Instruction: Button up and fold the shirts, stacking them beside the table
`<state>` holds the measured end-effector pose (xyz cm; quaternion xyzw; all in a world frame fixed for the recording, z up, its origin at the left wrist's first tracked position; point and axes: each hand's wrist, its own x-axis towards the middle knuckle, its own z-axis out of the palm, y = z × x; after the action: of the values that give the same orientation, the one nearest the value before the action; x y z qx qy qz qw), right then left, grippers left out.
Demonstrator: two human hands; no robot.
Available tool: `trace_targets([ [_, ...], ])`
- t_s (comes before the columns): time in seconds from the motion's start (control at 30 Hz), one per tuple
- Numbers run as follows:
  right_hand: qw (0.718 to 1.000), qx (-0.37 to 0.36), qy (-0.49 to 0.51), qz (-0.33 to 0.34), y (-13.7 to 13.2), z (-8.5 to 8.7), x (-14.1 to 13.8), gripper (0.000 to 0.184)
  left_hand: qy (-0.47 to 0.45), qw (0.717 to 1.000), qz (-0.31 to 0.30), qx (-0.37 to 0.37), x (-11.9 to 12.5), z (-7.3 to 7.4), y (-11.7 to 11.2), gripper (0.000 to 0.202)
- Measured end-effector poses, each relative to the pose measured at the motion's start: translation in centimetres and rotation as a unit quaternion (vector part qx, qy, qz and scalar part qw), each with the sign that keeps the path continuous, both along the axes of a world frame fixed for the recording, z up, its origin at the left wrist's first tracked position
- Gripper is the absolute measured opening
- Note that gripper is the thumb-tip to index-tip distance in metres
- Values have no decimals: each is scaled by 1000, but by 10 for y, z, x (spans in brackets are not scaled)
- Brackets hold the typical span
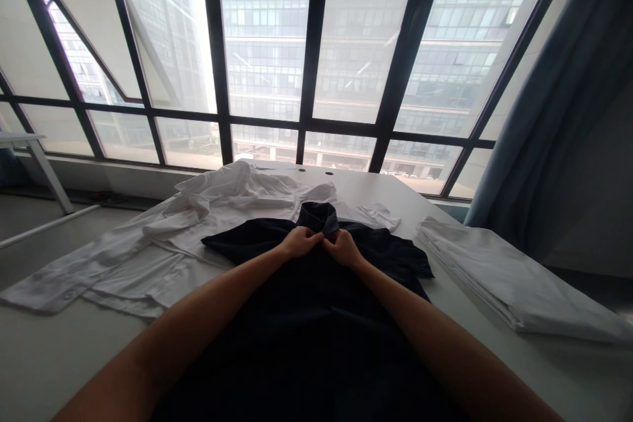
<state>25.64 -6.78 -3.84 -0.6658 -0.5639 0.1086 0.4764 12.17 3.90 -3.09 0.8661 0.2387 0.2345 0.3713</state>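
L hand (299, 242) & R hand (343, 247): both closed narrow, fingertips pinching cloth of the dark navy shirt (316, 323) just below its collar (319, 216). Knuckles nearly touching at centre front.

Step in hand (judgement): fine work at the neck opening, either fastening a top button or squaring the placket. Can't tell which, as the fingers hide the spot. Any further move here calls for a small two-finger grip, with cloth kept flat and collar centred.

Pose: both forearms bare, stretched fwd and converging from the lower corners to the collar, wrists low on the cloth.

Shirt lies front-up on the white table (49, 356), collar away from the person, sleeves spread L & R.

Surroundings: crumpled white shirt (198, 224) to the L, partly under the dark one. Folded white stack (514, 277) to the R, apart. Grid window (267, 46) beyond, blue curtain (568, 112) far R.
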Motion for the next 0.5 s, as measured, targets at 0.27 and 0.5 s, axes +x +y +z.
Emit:
trace_targets([
  [0.27, 996, 40, -74, -7, 2, -2, 0, 17, 38, 996, 38, 75, -1, 2, -7, 32],
  [0.5, 998, 26, -58, 10, 1, 3, 3, 13, 76, 984, 74, 140, -7, 10, -22, 19],
])
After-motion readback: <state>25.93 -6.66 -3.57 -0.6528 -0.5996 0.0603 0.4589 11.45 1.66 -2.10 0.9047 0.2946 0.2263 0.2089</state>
